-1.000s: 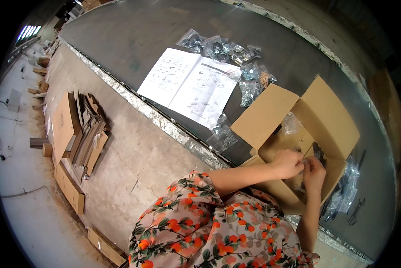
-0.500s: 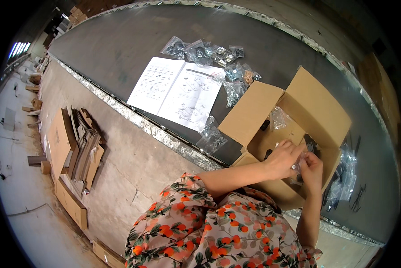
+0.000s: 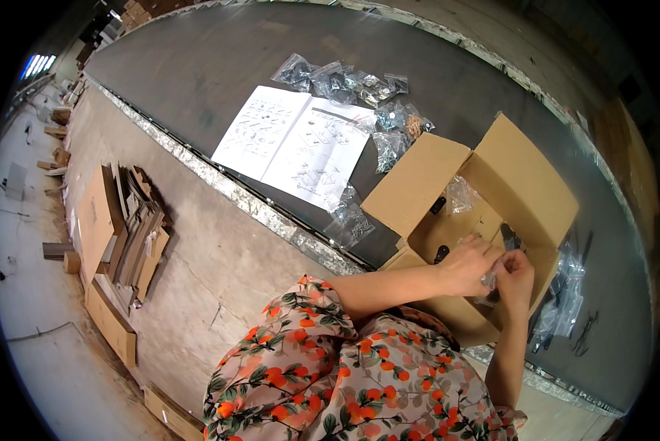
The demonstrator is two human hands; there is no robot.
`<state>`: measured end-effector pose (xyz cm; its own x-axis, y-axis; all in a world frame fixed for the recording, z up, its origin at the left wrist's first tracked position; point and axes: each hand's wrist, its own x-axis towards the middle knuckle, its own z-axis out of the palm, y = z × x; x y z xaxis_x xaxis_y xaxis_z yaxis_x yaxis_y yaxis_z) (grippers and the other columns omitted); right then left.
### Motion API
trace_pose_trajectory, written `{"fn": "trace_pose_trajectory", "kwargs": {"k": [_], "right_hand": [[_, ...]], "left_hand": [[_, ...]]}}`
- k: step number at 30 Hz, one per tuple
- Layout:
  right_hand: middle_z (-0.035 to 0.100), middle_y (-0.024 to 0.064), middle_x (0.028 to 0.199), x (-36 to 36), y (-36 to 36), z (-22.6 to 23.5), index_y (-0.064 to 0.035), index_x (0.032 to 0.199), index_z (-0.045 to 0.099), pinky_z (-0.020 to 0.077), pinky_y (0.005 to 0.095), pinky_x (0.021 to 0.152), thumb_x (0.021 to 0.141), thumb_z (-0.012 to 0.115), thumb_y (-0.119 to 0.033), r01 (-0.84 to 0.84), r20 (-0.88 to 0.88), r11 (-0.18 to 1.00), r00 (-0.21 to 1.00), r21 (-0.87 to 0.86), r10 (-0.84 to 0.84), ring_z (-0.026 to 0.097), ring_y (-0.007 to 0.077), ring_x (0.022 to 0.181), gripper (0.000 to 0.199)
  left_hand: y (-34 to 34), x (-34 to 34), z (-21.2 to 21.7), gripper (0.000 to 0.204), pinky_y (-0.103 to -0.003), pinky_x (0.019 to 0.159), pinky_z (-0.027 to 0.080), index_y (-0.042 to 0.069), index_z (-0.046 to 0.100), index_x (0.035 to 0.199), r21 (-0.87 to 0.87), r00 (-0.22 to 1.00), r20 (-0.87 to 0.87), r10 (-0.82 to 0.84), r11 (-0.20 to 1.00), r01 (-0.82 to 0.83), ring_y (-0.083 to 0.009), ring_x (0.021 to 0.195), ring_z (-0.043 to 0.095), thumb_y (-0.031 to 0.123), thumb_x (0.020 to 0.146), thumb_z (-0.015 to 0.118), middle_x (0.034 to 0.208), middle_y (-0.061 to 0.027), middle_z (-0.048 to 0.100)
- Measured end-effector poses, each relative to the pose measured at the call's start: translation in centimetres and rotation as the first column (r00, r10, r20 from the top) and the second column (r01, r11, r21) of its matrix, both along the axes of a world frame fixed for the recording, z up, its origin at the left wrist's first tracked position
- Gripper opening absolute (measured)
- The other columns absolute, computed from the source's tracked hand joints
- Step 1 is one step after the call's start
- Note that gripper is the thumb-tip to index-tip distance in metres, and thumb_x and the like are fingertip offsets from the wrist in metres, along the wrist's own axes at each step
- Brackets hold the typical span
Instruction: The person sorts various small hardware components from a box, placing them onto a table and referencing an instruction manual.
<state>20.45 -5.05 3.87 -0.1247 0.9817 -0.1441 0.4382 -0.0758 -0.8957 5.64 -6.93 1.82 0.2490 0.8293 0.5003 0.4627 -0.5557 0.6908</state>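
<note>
Over the open cardboard box [image 3: 525,173], my left hand [image 3: 466,266] and my right hand [image 3: 516,276] meet, fingers closed on a small clear plastic bag [image 3: 489,279]. The fingers mostly cover the bag, and I cannot make out its contents. Inside the box lie black parts [image 3: 511,237], one beside my right hand, and another clear bag [image 3: 460,195] against the far side. My forearms hide the near part of the box.
An open instruction booklet [image 3: 315,151] lies left of the box on the dark conveyor belt [image 3: 198,66]. Several bags of hardware [image 3: 336,82] surround it. More bags [image 3: 561,290] and thin black pieces [image 3: 586,334] lie at right. Flattened cardboard [image 3: 128,228] is stacked on the floor.
My fingers have shifted slightly on the small bag, drawing closer together. The whole view has tilted a little; the box and the things on the belt stay in place.
</note>
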Motion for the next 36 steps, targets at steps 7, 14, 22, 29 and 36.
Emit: {"fn": "trace_pose_trajectory", "kwargs": {"k": [7,14,22,29,36], "right_hand": [[0.052,0.0020,0.065,-1.3,0.2,1.3,0.0002,0.086,0.048,0.0362,0.0181,0.045,0.068,0.054,0.007,-0.020,-0.009,0.999,1.000,-0.043,0.019,0.047,0.0051,0.055,0.020],[0.054,0.0029,0.069,-1.5,0.8,2.3,0.0010,0.102,0.048,0.0393,0.0186,0.050,0.066,0.051,0.010,-0.060,-0.112,0.995,0.992,-0.086,0.050,0.049,0.0071,0.058,0.037],[0.052,0.0006,0.074,2.5,3.7,-1.4,-0.0033,0.097,0.054,0.0375,0.0180,0.051,0.081,0.055,-0.012,0.259,-0.359,0.948,0.880,-0.186,-0.311,0.046,0.0063,0.060,0.018],[0.058,0.0085,0.073,3.3,3.0,-7.2,0.0023,0.092,0.055,0.0427,0.0249,0.056,0.077,0.057,-0.009,-0.101,0.398,0.981,0.917,0.164,0.028,0.053,0.0132,0.060,0.020],[0.060,0.0124,0.077,2.5,2.5,-6.5,-0.0001,0.094,0.055,0.0446,0.0286,0.061,0.075,0.056,-0.009,-0.128,0.484,0.991,0.871,0.049,0.088,0.057,0.0186,0.066,0.021]], "left_hand": [[0.6,-0.7,-0.4,0.045,-0.038,0.067,0.042,0.004,0.048,0.086,-0.048,0.998,0.000,-0.062,0.997,0.062,-0.0294,0.072,0.052,0.020,0.051,0.070,0.075,-0.0111,0.053],[2.6,-1.2,-0.2,0.043,-0.038,0.059,0.044,0.005,0.048,0.086,-0.118,0.993,0.000,-0.119,0.986,0.118,-0.0300,0.068,0.056,0.026,0.054,0.069,0.070,-0.0131,0.055],[6.4,-2.0,1.1,0.043,-0.035,0.062,0.045,0.003,0.049,0.083,-0.387,0.917,0.386,0.102,0.920,0.061,-0.0287,0.071,0.057,0.026,0.055,0.072,0.073,-0.0125,0.057],[9.0,-0.4,1.0,0.043,-0.036,0.060,0.044,0.004,0.050,0.085,-0.301,0.909,0.390,0.148,0.953,-0.026,-0.0292,0.068,0.057,0.023,0.052,0.071,0.070,-0.0107,0.057],[8.8,-0.1,-1.7,0.042,-0.038,0.058,0.043,0.005,0.047,0.080,-0.331,0.931,0.325,0.163,0.942,-0.050,-0.0288,0.066,0.056,0.024,0.051,0.072,0.069,-0.0086,0.056]]}}
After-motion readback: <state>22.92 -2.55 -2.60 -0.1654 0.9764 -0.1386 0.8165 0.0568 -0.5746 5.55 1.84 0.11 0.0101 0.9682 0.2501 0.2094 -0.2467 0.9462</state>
